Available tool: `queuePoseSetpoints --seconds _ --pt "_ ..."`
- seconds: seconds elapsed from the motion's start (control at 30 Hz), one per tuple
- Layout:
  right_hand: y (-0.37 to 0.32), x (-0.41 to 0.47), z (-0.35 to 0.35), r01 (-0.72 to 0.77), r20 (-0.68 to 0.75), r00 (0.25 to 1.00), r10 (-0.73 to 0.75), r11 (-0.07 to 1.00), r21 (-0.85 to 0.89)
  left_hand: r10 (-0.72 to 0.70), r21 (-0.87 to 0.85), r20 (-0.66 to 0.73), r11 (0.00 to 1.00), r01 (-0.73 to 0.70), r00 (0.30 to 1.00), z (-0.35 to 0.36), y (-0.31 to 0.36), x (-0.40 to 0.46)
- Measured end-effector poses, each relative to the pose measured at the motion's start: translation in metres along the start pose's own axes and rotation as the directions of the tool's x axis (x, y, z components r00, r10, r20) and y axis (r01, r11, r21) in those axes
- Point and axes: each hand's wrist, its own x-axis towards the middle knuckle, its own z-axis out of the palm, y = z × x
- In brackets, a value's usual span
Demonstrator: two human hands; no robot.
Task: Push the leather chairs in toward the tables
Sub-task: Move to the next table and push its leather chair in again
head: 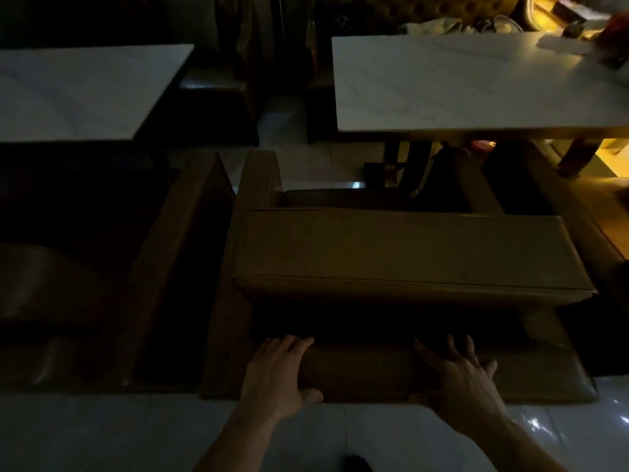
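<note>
A brown leather armchair (401, 247) stands in front of me with its back toward me, facing a white marble-top table (459, 83) at the upper right. My left hand (275, 376) and my right hand (459, 376) both rest on the top edge of the chair's backrest (367, 373), fingers curled over it and thumbs on the near side. The chair's front sits near the table's dark legs (398, 158). A second brown leather chair (102, 267) stands to the left, facing another white table (81, 90); it is mostly in shadow.
The room is dim. Pale tiled floor (102, 434) runs under my arms and in a narrow aisle (282, 127) between the tables. Dark chairs stand beyond the tables. Clutter (585, 35) lies on the right table's far corner. Another seat (578, 216) edges in at right.
</note>
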Motion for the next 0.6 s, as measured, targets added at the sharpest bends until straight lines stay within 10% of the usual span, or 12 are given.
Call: queuePoseSetpoints --seconds 0.6 --pt "-0.062 -0.011 0.023 -0.039 0.033 0.999 0.037 0.996 0.078 0.086 0.024 -0.011 0.996 -0.085 0.996 -0.005 -0.062 -0.023"
